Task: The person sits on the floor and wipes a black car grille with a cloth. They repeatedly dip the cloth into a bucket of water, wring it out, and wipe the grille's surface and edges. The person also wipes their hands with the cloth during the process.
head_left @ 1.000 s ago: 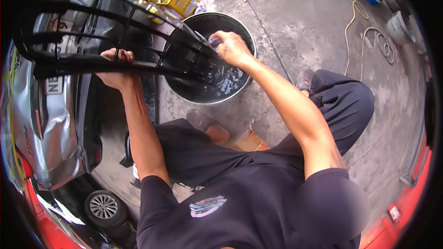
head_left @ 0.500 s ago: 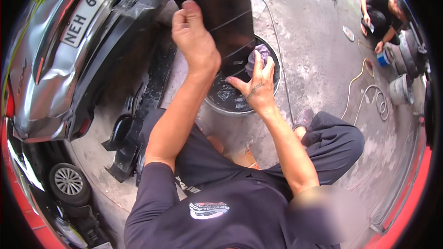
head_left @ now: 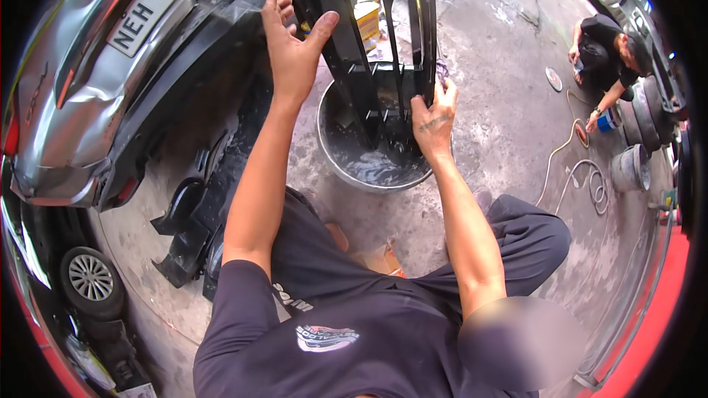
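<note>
A long black slatted car part [head_left: 346,51], like a grille, stands tilted with its lower end in a round black basin [head_left: 328,151] of cloudy water. My right hand [head_left: 434,127] is closed on its right edge near the basin's rim, thumb in front and fingers partly hidden behind. A bit of purple cloth [head_left: 442,70] shows just above those fingers. My left hand [head_left: 293,59] is at the part's left side, thumb and fingers spread. Whether the left thumb touches the part I cannot tell.
A damaged silver car bumper [head_left: 96,96] stands close on the left, with black plastic pieces [head_left: 184,232] on the floor below. Paint cans and a yellow container [head_left: 367,23] are beyond the part. Far right, a person [head_left: 608,51] crouches by a blue can [head_left: 608,119], near a hose [head_left: 590,177].
The black part has turned from its broad glossy face to show open slats. My right hand has closed on its edge; my left hand has moved left and its fingers have spread.
</note>
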A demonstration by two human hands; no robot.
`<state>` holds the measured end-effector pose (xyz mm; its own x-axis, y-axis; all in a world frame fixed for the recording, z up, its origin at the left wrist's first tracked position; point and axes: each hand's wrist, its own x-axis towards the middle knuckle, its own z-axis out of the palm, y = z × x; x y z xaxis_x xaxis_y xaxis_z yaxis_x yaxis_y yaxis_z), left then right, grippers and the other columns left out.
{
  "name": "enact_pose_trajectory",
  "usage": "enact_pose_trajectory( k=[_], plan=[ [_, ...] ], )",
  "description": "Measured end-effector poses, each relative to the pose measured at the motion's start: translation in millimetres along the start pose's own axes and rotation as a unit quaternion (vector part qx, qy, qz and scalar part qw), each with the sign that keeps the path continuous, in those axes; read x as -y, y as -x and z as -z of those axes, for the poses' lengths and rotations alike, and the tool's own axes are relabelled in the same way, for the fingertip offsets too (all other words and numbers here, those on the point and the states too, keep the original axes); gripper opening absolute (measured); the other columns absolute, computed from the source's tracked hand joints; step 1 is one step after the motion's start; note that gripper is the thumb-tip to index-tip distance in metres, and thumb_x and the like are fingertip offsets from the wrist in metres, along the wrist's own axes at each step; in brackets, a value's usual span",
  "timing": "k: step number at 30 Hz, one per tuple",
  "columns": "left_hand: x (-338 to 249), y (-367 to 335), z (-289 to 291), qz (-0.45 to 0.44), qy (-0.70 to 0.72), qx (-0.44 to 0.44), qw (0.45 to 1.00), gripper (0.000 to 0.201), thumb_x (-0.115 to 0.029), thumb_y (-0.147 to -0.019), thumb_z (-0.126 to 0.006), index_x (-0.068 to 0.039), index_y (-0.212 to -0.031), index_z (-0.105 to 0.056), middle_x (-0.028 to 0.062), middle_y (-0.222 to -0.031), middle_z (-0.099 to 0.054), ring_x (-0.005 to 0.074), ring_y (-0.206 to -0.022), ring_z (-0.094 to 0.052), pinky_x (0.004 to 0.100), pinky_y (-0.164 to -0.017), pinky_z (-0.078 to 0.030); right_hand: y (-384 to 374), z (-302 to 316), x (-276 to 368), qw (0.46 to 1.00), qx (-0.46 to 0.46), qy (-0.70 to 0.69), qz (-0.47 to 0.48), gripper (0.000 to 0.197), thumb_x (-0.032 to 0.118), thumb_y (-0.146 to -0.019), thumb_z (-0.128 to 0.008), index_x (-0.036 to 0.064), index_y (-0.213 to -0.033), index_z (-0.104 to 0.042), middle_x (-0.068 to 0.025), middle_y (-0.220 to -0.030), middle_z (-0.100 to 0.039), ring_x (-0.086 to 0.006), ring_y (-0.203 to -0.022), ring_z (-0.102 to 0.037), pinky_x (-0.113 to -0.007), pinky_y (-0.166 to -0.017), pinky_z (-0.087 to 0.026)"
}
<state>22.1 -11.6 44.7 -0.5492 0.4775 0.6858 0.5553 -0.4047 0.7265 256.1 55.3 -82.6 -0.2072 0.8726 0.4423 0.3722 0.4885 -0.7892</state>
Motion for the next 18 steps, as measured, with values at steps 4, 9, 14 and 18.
enact_pose_trajectory(
  k=[4, 9, 14, 18],
  plan=[
    [17.4, 13.7, -3.4, 0.072, 0.219, 0.042, 0.972, 0.073, -0.020, -0.090, -0.086, -0.001, -0.150, -0.048, 0.0130, -0.137, -0.061, 0.0223, -0.126, -0.059, 0.0364, -0.108, -0.047, -20.6, 6.7, -7.4, 0.994, 0.111, -0.005, 0.025, 0.062, 0.028, -0.088, -0.077, 0.0030, -0.143, -0.063, -0.0310, -0.142, -0.055, -0.0469, -0.133, -0.056, -0.049, -0.112, -0.047],
    [49.3, 10.1, -5.1, 0.120, 0.203, 0.025, 0.971, 0.050, -0.011, -0.092, -0.076, 0.000, -0.137, -0.056, 0.0090, -0.120, -0.071, 0.0175, -0.105, -0.068, 0.0321, -0.096, -0.053, -8.6, 3.2, -30.2, 0.999, 0.035, -0.035, -0.011, 0.060, 0.030, -0.087, -0.086, -0.0024, -0.133, -0.068, -0.0236, -0.131, -0.064, -0.0371, -0.122, -0.064, -0.044, -0.107, -0.049],
    [59.7, 13.0, -23.5, 0.051, 0.095, -0.048, 0.993, 0.046, -0.003, -0.086, -0.064, 0.002, -0.132, -0.060, 0.0073, -0.111, -0.071, 0.0147, -0.095, -0.065, 0.0299, -0.088, -0.053, 34.1, 44.1, -14.6, 0.996, 0.049, 0.042, 0.060, 0.030, 0.007, -0.085, -0.075, 0.0025, -0.114, -0.069, -0.0185, -0.113, -0.066, -0.0382, -0.111, -0.066, -0.045, -0.098, -0.052],
    [37.9, 11.8, -25.1, 0.104, 0.073, -0.050, 0.991, 0.065, 0.003, -0.084, -0.063, -0.001, -0.148, -0.054, 0.0140, -0.136, -0.061, 0.0209, -0.118, -0.061, 0.0321, -0.103, -0.048, 65.1, 66.2, -11.6, 0.979, 0.103, 0.099, 0.143, 0.031, 0.005, -0.078, -0.069, 0.0058, -0.109, -0.067, -0.0206, -0.107, -0.063, -0.0412, -0.097, -0.068, -0.049, -0.081, -0.058]
  ],
)
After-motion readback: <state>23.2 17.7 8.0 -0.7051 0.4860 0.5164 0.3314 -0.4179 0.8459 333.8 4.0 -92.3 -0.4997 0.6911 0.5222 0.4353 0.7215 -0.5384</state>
